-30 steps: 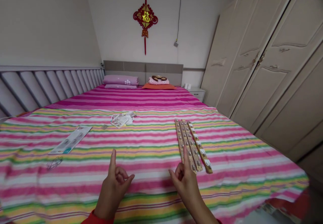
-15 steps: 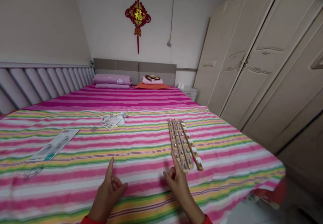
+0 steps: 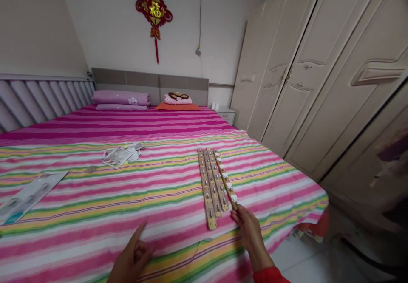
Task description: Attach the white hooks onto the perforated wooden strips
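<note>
Three wooden strips lie side by side on the striped bed sheet [image 3: 165, 198]. The left strip [image 3: 207, 193] and middle strip [image 3: 216, 181] carry rows of metal studs, and the right strip [image 3: 225, 180] carries white hooks. My right hand [image 3: 250, 227] is at the near end of the right strip, fingertips at or very close to it, holding nothing. My left hand [image 3: 132, 253] is blurred at the bottom edge, well left of the strips, with its index finger raised and nothing in it.
A flat packaging card [image 3: 32, 196] and crumpled clear wrappers [image 3: 118, 156] lie on the sheet to the left. Pillows [image 3: 121, 98] rest at the headboard. The bed's right edge drops to a tiled floor beside a cream wardrobe [image 3: 302, 79].
The room has shifted left in view as my head turns right. My right hand has moved to the right strip's near end, and my left hand has dropped lower.
</note>
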Action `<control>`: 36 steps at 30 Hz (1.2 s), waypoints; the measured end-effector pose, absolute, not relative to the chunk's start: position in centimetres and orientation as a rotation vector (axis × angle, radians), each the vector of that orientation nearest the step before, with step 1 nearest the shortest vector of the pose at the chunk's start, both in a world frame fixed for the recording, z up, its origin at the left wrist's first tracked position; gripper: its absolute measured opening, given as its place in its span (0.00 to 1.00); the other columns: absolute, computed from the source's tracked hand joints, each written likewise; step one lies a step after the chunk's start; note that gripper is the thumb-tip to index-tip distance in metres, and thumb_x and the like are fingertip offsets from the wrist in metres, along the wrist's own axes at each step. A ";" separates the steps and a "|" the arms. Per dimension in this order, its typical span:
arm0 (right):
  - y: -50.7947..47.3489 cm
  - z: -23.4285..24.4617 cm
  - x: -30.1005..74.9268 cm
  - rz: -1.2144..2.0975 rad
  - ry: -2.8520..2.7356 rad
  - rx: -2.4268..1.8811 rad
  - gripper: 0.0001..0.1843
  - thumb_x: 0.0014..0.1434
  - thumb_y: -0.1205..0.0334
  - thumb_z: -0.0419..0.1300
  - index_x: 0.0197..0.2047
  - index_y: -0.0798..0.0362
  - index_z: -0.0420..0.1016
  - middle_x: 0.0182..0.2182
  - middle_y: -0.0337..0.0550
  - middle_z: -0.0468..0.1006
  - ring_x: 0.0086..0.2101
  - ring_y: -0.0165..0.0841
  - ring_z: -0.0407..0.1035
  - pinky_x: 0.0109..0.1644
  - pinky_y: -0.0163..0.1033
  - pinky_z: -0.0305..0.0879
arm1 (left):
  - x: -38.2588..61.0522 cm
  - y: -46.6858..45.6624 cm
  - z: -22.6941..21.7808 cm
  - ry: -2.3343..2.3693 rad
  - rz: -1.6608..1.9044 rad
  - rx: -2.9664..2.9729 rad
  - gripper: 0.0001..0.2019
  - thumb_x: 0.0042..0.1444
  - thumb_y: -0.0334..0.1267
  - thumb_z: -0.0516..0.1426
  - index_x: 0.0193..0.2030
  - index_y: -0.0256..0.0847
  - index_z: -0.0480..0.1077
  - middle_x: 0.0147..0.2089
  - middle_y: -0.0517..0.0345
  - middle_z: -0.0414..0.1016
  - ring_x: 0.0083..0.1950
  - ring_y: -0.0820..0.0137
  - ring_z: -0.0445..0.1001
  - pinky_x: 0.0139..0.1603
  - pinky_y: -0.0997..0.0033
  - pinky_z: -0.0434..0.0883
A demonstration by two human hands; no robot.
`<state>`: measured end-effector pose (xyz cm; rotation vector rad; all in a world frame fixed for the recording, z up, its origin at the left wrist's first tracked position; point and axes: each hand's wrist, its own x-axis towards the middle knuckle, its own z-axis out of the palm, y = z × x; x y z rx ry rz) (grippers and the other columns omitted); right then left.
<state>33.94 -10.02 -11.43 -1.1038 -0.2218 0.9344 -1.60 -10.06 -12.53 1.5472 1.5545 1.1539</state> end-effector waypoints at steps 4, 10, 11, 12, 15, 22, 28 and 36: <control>-10.0 -11.0 34.4 1.009 -0.220 -1.062 0.22 0.32 0.60 0.73 0.32 0.60 0.75 0.25 0.43 0.80 0.27 0.33 0.75 0.33 0.36 0.74 | -2.6 -9.8 -13.2 1.491 1.039 1.564 0.39 0.45 0.57 0.57 0.62 0.39 0.57 0.23 0.66 0.68 0.22 0.73 0.67 0.24 0.74 0.66; -10.7 -11.4 32.2 0.710 -0.178 -1.205 0.15 0.39 0.57 0.69 0.25 0.55 0.69 0.12 0.28 0.68 0.13 0.24 0.62 0.15 0.28 0.57 | -2.8 -9.8 -13.8 1.514 0.989 1.542 0.39 0.44 0.57 0.58 0.61 0.41 0.59 0.23 0.65 0.69 0.22 0.72 0.68 0.24 0.73 0.66; -11.1 -11.6 31.2 0.743 -0.165 -1.216 0.15 0.40 0.57 0.69 0.24 0.55 0.68 0.11 0.28 0.66 0.13 0.23 0.60 0.15 0.28 0.55 | -2.6 -9.9 -13.8 1.506 0.979 1.542 0.39 0.44 0.57 0.57 0.61 0.41 0.59 0.23 0.65 0.69 0.22 0.72 0.68 0.24 0.73 0.67; -11.5 -11.7 30.0 0.840 -0.158 -1.210 0.15 0.40 0.56 0.69 0.24 0.55 0.68 0.12 0.30 0.68 0.13 0.24 0.62 0.15 0.28 0.56 | -2.4 -10.0 -13.8 1.496 0.973 1.539 0.38 0.45 0.57 0.57 0.61 0.41 0.59 0.23 0.65 0.69 0.22 0.72 0.68 0.24 0.73 0.67; -12.8 -11.6 27.0 1.168 -0.111 -1.086 0.15 0.38 0.59 0.70 0.28 0.57 0.72 0.21 0.39 0.77 0.23 0.32 0.73 0.24 0.33 0.69 | -2.0 -10.3 -13.7 1.461 0.961 1.534 0.37 0.46 0.56 0.57 0.61 0.40 0.59 0.24 0.64 0.69 0.22 0.71 0.68 0.25 0.72 0.67; -12.3 -10.5 26.0 1.585 -0.129 -0.760 0.15 0.43 0.65 0.71 0.34 0.61 0.75 0.34 0.52 0.82 0.30 0.34 0.77 0.34 0.33 0.72 | -2.1 -10.8 -13.4 1.422 0.969 1.466 0.38 0.45 0.57 0.57 0.61 0.38 0.60 0.25 0.63 0.70 0.24 0.71 0.68 0.26 0.72 0.67; -11.6 -11.0 24.9 1.587 -0.138 -0.671 0.13 0.43 0.66 0.71 0.32 0.60 0.76 0.28 0.48 0.81 0.26 0.28 0.73 0.31 0.29 0.70 | -1.4 -11.1 -12.7 1.283 1.003 1.205 0.37 0.41 0.58 0.60 0.56 0.37 0.65 0.24 0.62 0.70 0.27 0.69 0.71 0.30 0.69 0.70; -10.7 -8.9 18.8 1.615 -0.404 -0.617 0.12 0.47 0.63 0.70 0.34 0.58 0.77 0.27 0.43 0.78 0.27 0.29 0.70 0.33 0.33 0.68 | 2.0 -10.6 -9.7 1.228 1.135 1.019 0.34 0.41 0.58 0.61 0.52 0.39 0.68 0.42 0.51 0.73 0.39 0.66 0.74 0.37 0.68 0.71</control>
